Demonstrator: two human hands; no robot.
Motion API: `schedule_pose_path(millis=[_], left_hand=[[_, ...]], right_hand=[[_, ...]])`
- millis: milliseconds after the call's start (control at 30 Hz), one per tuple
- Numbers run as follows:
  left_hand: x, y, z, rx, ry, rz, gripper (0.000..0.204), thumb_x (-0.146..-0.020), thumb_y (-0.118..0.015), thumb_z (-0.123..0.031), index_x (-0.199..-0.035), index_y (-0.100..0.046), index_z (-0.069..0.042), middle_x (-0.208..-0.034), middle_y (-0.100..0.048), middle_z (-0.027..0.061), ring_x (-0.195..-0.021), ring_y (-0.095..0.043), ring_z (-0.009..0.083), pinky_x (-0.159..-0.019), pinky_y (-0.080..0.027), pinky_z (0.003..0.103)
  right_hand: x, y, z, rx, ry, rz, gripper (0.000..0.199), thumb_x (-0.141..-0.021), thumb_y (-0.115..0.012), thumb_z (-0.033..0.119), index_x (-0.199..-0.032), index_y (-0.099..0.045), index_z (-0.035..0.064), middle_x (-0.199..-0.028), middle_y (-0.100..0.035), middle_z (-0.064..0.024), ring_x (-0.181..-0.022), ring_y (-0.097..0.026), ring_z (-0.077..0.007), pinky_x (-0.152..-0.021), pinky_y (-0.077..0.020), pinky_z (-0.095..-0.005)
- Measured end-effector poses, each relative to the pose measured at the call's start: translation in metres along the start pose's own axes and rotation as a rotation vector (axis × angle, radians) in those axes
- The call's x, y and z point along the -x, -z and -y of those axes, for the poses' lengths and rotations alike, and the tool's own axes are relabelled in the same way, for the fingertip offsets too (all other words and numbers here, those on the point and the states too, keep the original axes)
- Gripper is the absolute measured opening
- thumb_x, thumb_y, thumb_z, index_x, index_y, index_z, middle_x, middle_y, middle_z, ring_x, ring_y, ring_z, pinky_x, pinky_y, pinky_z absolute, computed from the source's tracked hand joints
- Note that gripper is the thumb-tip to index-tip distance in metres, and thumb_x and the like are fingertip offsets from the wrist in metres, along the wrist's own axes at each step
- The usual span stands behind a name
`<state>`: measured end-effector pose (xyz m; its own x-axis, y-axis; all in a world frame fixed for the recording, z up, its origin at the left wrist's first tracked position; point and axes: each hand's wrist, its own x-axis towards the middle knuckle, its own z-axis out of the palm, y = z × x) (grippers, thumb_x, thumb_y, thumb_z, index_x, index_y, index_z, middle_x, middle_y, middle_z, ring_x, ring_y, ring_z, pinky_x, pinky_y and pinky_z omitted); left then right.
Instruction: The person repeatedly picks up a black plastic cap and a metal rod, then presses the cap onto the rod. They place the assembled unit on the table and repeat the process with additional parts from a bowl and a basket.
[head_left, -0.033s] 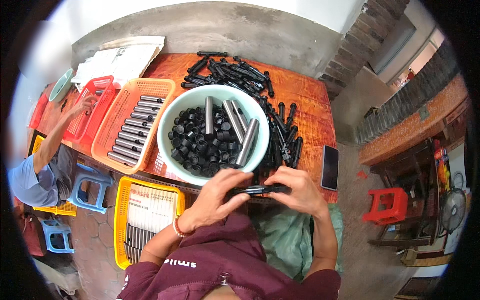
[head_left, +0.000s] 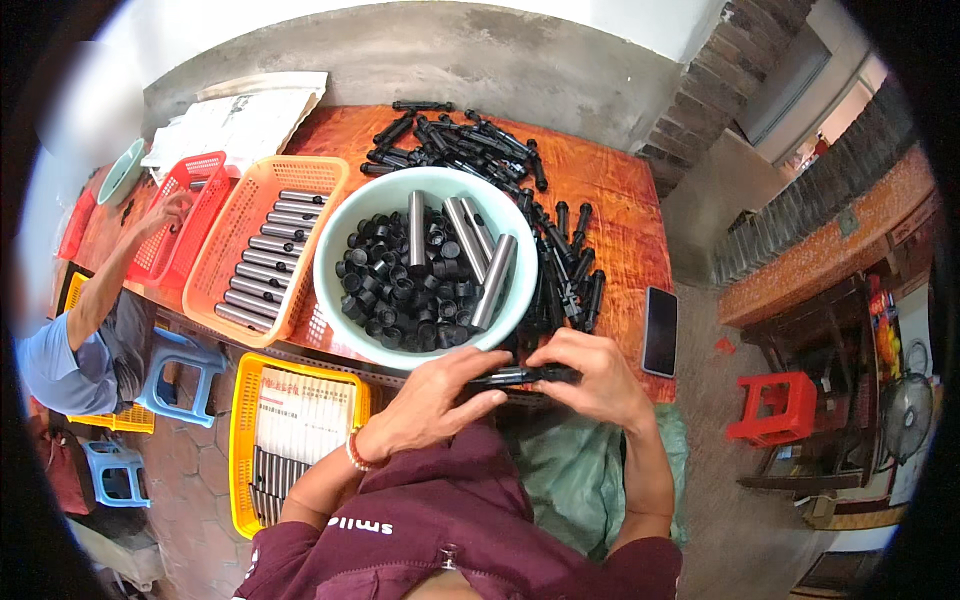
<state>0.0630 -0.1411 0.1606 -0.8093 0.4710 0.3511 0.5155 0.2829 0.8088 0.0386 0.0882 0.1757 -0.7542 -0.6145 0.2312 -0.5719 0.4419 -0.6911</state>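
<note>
Left hand (head_left: 432, 398) and right hand (head_left: 590, 378) grip opposite ends of a black rod (head_left: 520, 377), level for fitting, pale bowl (head_left: 335, 240) just beyond the fingertips.

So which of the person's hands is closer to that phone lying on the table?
Right. The right hand holds the black rod just left of the phone; the left hand grips the rod's other end, farther away.

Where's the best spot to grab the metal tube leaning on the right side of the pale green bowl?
Grip the metal tube by its upper end, coming from above. It leans at a slant on the black caps, so that end stands clear near the bowl rim, while its lower end sits among the caps.
</note>
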Motion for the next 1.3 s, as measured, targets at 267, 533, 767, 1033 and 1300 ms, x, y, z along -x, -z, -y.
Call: schedule_pose_path(millis=[267,533,767,1033,1300], left_hand=[[0.026,-0.038,0.028,0.515,0.467,-0.050,0.020,-0.090,-0.052,-0.016,-0.103,-0.052,-0.001,-0.068,-0.052,0.0034,-0.062,-0.048,0.0086,-0.056,-0.041,0.025],[0.035,-0.054,0.028,0.314,0.266,-0.026,0.037,-0.085,-0.056,-0.017,-0.115,-0.047,0.003,-0.098,-0.058,0.0229,-0.092,-0.060,0.0358,-0.077,-0.047,0.037],[0.026,-0.047,0.035,0.258,0.139,0.130,0.033,-0.082,-0.056,-0.016,-0.109,-0.047,0.002,-0.083,-0.057,0.0265,-0.077,-0.055,0.0449,-0.063,-0.045,0.047],[0.029,-0.058,0.038,0.117,0.135,0.162,0.039,-0.080,-0.059,-0.021,-0.111,-0.048,0.000,-0.083,-0.059,0.0224,-0.073,-0.057,0.0423,-0.057,-0.048,0.046],[-0.005,-0.013,0.045,0.105,0.038,0.040,0.027,-0.080,-0.062,-0.029,-0.088,-0.061,-0.003,-0.072,-0.062,0.0174,-0.064,-0.061,0.0342,-0.056,-0.048,0.040]], right_hand=[[0.009,-0.068,-0.028,-1.032,-0.257,-0.509,0.051,-0.081,-0.061,0.008,-0.126,-0.038,-0.0005,-0.100,-0.053,-0.0094,-0.088,-0.055,-0.0148,-0.079,-0.0468,-0.0265],[0.000,-0.128,0.019,-0.988,-0.414,-0.760,0.025,-0.095,-0.037,0.016,-0.109,-0.049,-0.0004,-0.093,-0.057,-0.0076,-0.088,-0.054,-0.0146,-0.083,-0.0412,-0.0296],[0.002,-0.130,0.022,-0.917,-0.395,-0.909,0.032,-0.095,-0.035,0.023,-0.110,-0.045,-0.0031,-0.087,-0.058,-0.0115,-0.083,-0.055,-0.0176,-0.079,-0.0436,-0.0309],[0.007,-0.142,0.032,-0.865,-0.507,-1.024,0.030,-0.094,-0.036,0.021,-0.108,-0.049,-0.0026,-0.091,-0.057,-0.0116,-0.085,-0.056,-0.0185,-0.081,-0.0441,-0.0328],[0.027,-0.130,0.024,-0.989,-0.464,-1.313,0.031,-0.095,-0.040,0.029,-0.108,-0.045,0.0011,-0.085,-0.053,-0.0076,-0.077,-0.058,-0.0222,-0.076,-0.0509,-0.0388]])
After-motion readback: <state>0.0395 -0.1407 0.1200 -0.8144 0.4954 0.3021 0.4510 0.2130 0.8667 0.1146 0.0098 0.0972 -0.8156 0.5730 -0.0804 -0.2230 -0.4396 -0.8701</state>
